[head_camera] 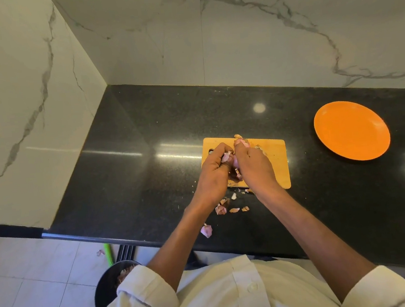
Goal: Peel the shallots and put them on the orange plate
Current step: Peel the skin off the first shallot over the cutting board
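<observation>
The left hand [215,174] and the right hand [254,166] are together above the wooden board [275,153], both with fingers curled around one shallot [233,162] held between them; a flap of pink skin stands up at the left fingertips. The shallot is probably light, firm and a little slippery under its dry, brittle skin, so it is best to pinch the loose skin at one end. More peels [221,209] lie on the black counter [144,134] near its front edge. The orange plate [351,130] sits well apart, towards the right back of the counter, with nothing on it.
</observation>
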